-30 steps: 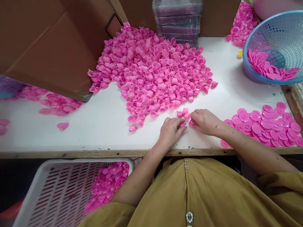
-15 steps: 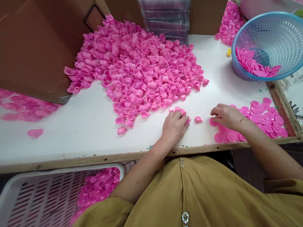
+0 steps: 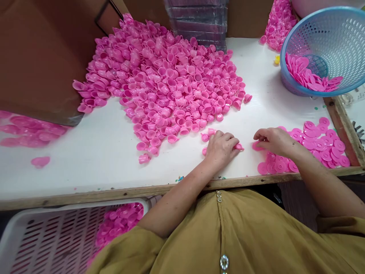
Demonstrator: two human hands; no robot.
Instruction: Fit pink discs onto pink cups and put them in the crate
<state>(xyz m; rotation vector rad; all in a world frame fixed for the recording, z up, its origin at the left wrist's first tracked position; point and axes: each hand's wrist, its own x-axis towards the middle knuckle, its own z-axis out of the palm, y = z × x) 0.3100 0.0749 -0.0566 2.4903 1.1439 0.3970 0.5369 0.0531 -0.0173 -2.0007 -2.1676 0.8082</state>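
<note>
Close to the table's front edge, the fingertips of my left hand (image 3: 221,149) are closed on a small pink toy cup (image 3: 238,146), which rests on the white tabletop. A few loose toy cups (image 3: 204,137) lie just left of that hand, one partly behind it. My right hand (image 3: 275,141) pinches a pink toy saucer (image 3: 257,146) between thumb and fingers, low over the left side of a spread of pink saucers (image 3: 309,131). Beyond both hands a large heap of pink toy cups (image 3: 182,82) covers the table's middle.
A blue mesh basket (image 3: 302,89) with pink saucers stands at the back right, near a small yellow piece (image 3: 276,59). Cardboard boxes (image 3: 37,57) and a plastic-wrapped stack (image 3: 196,23) border the heap. A wooden rim (image 3: 125,193) edges the table, above a white crate (image 3: 54,243).
My left hand has moved right, leaving a few cups behind and reaching the lone cup. My right hand stays nearly in place with the saucer.
</note>
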